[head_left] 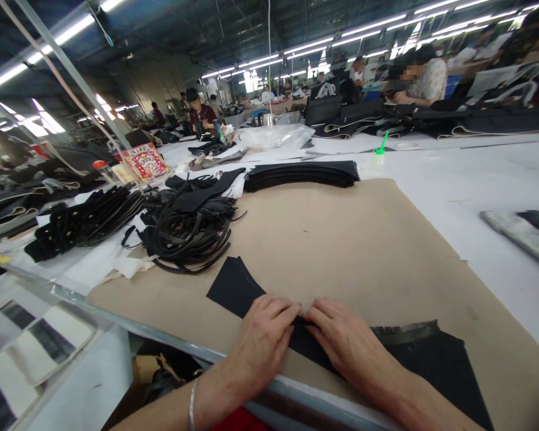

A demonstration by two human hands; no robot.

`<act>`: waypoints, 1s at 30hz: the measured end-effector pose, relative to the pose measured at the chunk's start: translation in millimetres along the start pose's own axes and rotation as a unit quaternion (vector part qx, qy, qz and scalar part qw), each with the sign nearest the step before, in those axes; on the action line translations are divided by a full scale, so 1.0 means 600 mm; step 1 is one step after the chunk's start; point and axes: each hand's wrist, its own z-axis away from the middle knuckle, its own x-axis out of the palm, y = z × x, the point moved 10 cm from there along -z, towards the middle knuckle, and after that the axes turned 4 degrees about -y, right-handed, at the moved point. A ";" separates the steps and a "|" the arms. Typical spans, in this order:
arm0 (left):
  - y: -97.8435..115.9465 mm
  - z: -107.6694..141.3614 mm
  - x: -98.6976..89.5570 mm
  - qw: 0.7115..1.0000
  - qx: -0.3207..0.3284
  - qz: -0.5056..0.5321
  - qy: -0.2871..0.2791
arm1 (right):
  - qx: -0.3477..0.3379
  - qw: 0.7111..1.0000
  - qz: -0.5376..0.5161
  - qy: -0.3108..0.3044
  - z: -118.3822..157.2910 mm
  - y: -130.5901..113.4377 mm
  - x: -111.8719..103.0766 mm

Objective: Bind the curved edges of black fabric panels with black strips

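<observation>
A black curved fabric piece (435, 353) lies across the tan board (341, 239) near the table's front edge. Its left end flares out past my left hand, and its wide right end reaches under my right forearm. My left hand (269, 329) pinches the upper edge of the piece at its narrow middle, fingers bent. Close beside it, my right hand (335, 335) grips the same edge with its fingertips. A notched, folded strip runs along that edge on the right. The fingertips hide the part of the edge between them.
Behind the board's left part lies a heap of black strips (188, 233), with a fan of black pieces (90, 218) further left. A stack of curved black pieces (300, 175) rests on the board's far edge. A green-capped bottle (379, 149) stands beyond. Several people work in the background.
</observation>
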 end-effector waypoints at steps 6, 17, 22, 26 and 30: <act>0.033 0.017 0.039 0.999 -0.033 -0.006 0.029 | -0.024 1.000 -0.002 -0.006 0.008 0.007 0.008; 0.030 0.026 0.023 0.993 0.057 -0.100 -0.022 | -0.032 0.999 0.009 0.007 0.032 0.008 -0.007; 0.022 0.008 -0.004 0.994 0.070 -0.082 -0.021 | -0.012 0.999 0.044 0.019 0.028 -0.007 -0.006; 0.035 0.003 0.011 0.999 0.039 -0.025 0.000 | -0.005 0.999 0.031 0.022 0.027 -0.006 -0.003; 0.045 0.014 0.025 0.999 0.028 0.001 0.034 | -0.010 1.000 0.023 0.010 0.033 -0.004 -0.001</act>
